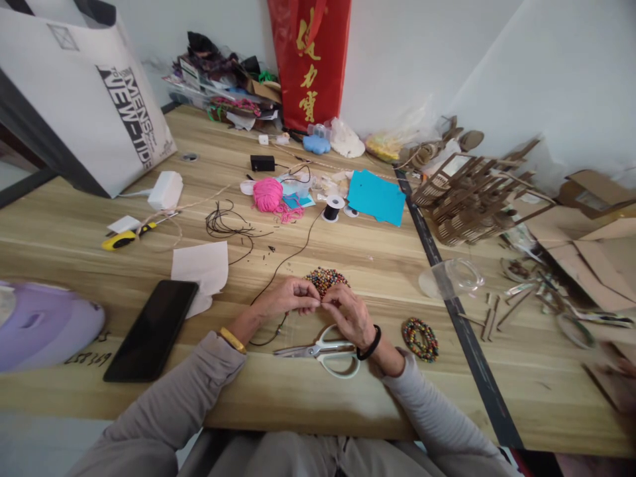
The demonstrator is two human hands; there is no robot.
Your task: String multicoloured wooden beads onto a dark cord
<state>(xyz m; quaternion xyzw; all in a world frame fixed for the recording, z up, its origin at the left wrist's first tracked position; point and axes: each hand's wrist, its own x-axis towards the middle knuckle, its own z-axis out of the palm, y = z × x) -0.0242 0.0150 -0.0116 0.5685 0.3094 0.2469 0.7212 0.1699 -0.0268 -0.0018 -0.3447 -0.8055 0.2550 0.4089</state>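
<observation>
My left hand (292, 296) and my right hand (350, 317) meet fingertip to fingertip, both closed in a pinch. A black cord (291, 257) comes from the spool (332, 208), passes under my left wrist and loops back up into my left hand, with a small dark bead near the loop. Whatever sits in my right fingertips is too small to make out. Just behind the hands lies a heap of multicoloured beads (325, 278), partly covered by them. Scissors (320, 351) with pale handles lie below, spread a little. A coiled bead string (420, 339) rests right of my right wrist.
A black phone (152, 331) and white paper (201, 268) lie left. Farther back are a yellow cutter (122, 240), loose black cord (228, 225), pink yarn (268, 195) and blue sheets (376, 197). Brown lattice pieces (462, 205) and a plastic cup (442, 279) stand right.
</observation>
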